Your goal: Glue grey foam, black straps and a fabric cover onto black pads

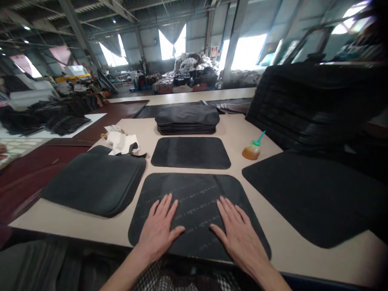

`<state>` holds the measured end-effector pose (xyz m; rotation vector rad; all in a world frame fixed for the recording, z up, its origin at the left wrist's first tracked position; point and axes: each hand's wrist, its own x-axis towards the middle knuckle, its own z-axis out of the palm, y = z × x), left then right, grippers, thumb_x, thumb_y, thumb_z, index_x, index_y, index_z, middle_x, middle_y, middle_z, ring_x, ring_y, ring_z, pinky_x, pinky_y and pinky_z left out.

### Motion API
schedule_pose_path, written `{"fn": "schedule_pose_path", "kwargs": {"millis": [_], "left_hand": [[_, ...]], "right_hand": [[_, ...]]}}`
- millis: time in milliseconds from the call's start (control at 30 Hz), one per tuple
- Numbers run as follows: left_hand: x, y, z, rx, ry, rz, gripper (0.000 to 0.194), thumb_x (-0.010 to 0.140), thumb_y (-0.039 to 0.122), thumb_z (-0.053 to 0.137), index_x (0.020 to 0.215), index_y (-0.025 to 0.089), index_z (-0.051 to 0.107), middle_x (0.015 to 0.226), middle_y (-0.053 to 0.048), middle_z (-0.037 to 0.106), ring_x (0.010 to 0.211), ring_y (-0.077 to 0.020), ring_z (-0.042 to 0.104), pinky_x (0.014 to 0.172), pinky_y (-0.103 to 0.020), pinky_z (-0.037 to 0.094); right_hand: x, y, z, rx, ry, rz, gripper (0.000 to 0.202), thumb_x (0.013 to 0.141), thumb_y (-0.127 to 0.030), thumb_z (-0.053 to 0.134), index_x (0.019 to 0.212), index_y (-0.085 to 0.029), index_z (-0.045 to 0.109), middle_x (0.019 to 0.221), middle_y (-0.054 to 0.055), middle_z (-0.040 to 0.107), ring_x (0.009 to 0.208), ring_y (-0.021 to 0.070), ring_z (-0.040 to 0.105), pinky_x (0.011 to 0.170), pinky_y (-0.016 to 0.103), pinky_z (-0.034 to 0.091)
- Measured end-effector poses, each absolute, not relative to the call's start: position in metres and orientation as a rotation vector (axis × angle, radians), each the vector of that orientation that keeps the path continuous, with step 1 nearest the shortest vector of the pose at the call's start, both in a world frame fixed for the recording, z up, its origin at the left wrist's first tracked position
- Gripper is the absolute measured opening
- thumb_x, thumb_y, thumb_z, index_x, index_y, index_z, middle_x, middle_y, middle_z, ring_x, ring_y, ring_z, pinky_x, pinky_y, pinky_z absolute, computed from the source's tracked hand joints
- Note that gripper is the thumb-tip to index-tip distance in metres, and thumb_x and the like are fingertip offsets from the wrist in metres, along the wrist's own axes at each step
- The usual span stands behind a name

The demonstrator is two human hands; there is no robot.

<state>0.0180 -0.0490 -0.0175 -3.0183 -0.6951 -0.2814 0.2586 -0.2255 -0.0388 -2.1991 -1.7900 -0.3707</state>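
Observation:
A black rounded fabric panel (pixel 194 194) with faint printed lines lies flat at the near edge of the beige table (pixel 236 133). My left hand (pixel 160 230) rests palm down on its left part, fingers spread. On the panel's right part my right hand (pixel 238 232) lies flat too, fingers apart. Neither hand holds anything. Just beyond lies a smaller black panel (pixel 190 152).
A stack of black panels (pixel 97 180) sits at the left, another stack (pixel 187 119) farther back. A large black sheet (pixel 315 198) covers the right side. A small amber glue bottle (pixel 252 149) with a green nozzle stands mid-right. White cloth scraps (pixel 121 141) lie at the left.

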Motion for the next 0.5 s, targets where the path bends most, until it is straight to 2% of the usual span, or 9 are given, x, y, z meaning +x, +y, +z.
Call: {"fn": "schedule_pose_path", "kwargs": {"millis": [267,400,500], "left_hand": [[-0.014,-0.037,-0.025,-2.940,-0.889,-0.255,0.076,0.100,0.064,0.040,0.161,0.023,0.023,0.168,-0.010,0.020,0.154,-0.0269,0.024,0.121,-0.048,0.030],[-0.041,-0.036,-0.037,-2.863,-0.959,-0.321,0.076,0.100,0.060,0.043,0.162,0.024,0.018,0.168,-0.009,0.022,0.153,-0.0266,0.027,0.120,-0.046,0.031],[-0.059,-0.036,-0.050,-2.809,-0.959,-0.379,0.077,0.101,0.058,0.045,0.163,0.026,0.014,0.166,-0.008,0.026,0.150,-0.0263,0.032,0.119,-0.043,0.033]], "right_hand": [[0.306,-0.258,-0.056,-2.301,-1.658,-0.383,0.076,0.103,-0.060,0.028,0.164,-0.019,0.013,0.164,0.012,0.027,0.150,0.0305,0.030,0.119,0.056,0.031],[0.319,-0.272,-0.068,-2.294,-1.630,-0.382,0.074,0.101,-0.058,0.029,0.161,-0.015,0.024,0.163,0.013,0.031,0.148,0.0322,0.033,0.119,0.057,0.030],[0.340,-0.275,-0.092,-2.233,-1.621,-0.318,0.070,0.099,-0.055,0.029,0.155,-0.015,0.039,0.154,0.015,0.045,0.141,0.0375,0.043,0.115,0.061,0.035]]}}
